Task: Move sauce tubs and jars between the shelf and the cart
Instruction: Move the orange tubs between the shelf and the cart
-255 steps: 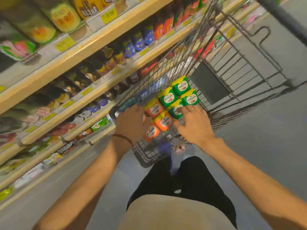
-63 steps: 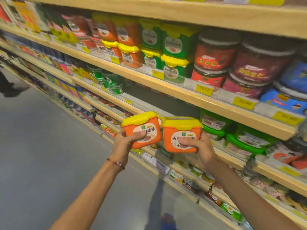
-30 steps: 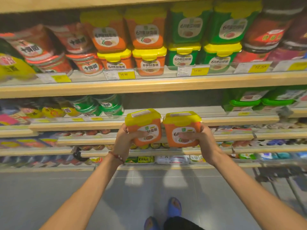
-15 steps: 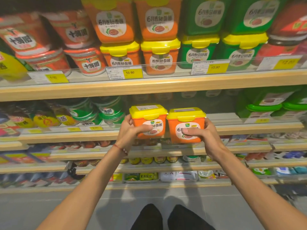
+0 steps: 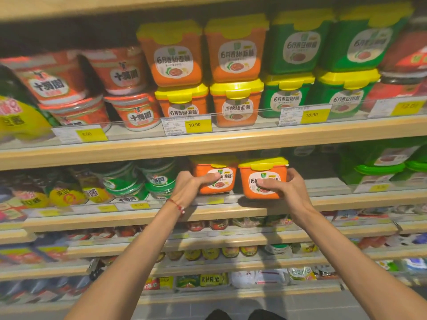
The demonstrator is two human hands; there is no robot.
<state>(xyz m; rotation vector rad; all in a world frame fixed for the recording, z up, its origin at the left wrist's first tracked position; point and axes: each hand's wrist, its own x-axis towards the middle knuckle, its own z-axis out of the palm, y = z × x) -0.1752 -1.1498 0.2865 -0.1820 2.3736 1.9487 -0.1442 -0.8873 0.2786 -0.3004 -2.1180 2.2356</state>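
Both forearms reach forward and up. Red string bracelet (image 5: 178,205) on the left wrist.

Left hand (image 5: 190,189): fingers curled round the left side of the left orange tub (image 5: 218,181), thumb lying across its label. Right hand (image 5: 287,192): same grip from the right side on the right orange tub (image 5: 263,181), thumb on the label.

Both tubs have yellow lids and stand upright side by side, a narrow gap between them. The left one is further in over the middle shelf (image 5: 138,217). The right one is at the shelf's front edge, with a shadow beneath. Cannot tell whether either rests on the board.

Green-banded jars (image 5: 159,179) stand just left of the left tub.

Upper shelf (image 5: 231,139): stacked orange tubs (image 5: 235,102), green tubs (image 5: 287,95) beside them, a 10.90 price tag (image 5: 198,124).
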